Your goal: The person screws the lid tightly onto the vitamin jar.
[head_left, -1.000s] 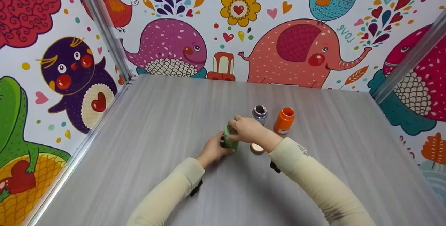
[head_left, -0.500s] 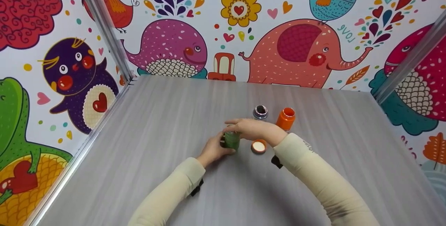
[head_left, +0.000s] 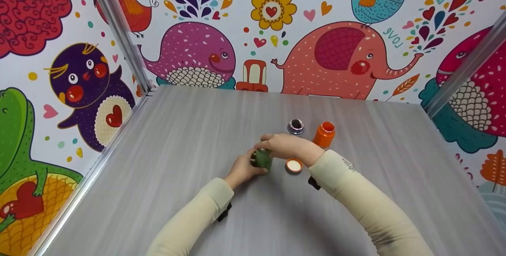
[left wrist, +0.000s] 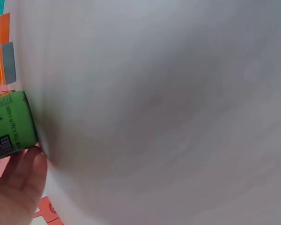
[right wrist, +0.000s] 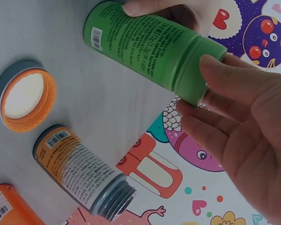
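Observation:
In the head view a green bottle (head_left: pixel 263 160) stands upright on the table, partly covered by both hands. My left hand (head_left: pixel 242 170) holds its body low down from the left; its fingers (left wrist: pixel 25 176) show beside the bottle base in the left wrist view. From above, my right hand (head_left: pixel 290 146) grips the green cap (right wrist: pixel 196 70), thumb on one side and fingers on the other. The cap sits on the bottle top, with a groove below it. Close to the right forearm lies a lid (head_left: pixel 293 165), white inside, with an orange threaded rim and grey outer edge.
Behind the right hand stands a grey bottle (head_left: pixel 296 127) with an orange and white label and a lidless mouth. An orange bottle (head_left: pixel 325 134), also lidless, stands to its right. Cartoon-printed walls (head_left: pixel 253 42) border the grey table (head_left: pixel 189 129).
The right hand's fingers have shifted around the top of the green bottle, straightening half a second ago and now bent about the cap. The left hand has stayed on the bottle body.

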`<state>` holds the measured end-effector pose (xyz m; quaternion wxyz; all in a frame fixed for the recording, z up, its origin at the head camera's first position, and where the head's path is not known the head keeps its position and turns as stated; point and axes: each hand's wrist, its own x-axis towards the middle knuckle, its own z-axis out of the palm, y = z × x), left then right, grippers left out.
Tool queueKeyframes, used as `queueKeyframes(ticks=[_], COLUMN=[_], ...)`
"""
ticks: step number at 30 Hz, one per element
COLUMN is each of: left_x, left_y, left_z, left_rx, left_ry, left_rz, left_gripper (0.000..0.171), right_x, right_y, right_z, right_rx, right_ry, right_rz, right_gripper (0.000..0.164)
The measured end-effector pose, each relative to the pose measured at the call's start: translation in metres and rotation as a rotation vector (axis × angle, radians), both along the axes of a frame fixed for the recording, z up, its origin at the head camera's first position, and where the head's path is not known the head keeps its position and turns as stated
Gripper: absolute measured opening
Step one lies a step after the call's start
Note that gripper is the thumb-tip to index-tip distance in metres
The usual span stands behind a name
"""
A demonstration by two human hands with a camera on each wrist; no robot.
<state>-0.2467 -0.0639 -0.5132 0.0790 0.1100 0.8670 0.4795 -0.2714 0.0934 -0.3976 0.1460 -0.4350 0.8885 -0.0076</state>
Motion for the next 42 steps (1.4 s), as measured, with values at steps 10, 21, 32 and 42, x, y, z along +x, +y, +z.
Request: queueKeyframes(ticks=[10, 21, 32, 42], left_x=[0.000, -0.001, 0.000, -0.001], left_y=[-0.001, -0.002, -0.001, -0.002], left_z=[-0.002, -0.005, -0.002, -0.003], left_rx=[-0.004, 0.028, 0.028, 0.031], left_ry=[0.005, 0.008, -0.007, -0.003], left_rz=[-0.008, 0.000, 0.008, 0.002], left_gripper=[0.061, 0.061, 0.065, 0.067], right_x=[0.002, 0.004, -0.004, -0.004], right_y=[-0.006, -0.011, 0.004, 0.007], right_z=[-0.003, -0.013, 0.000, -0.003], right_rx=[0.003, 0.021, -0.057, -0.039], right_ry=[0.058, 0.207, -0.042, 0.000], right_rz=[-0.087, -0.200, -0.050, 0.036], right_gripper=[0.041, 0.048, 0.054, 0.047])
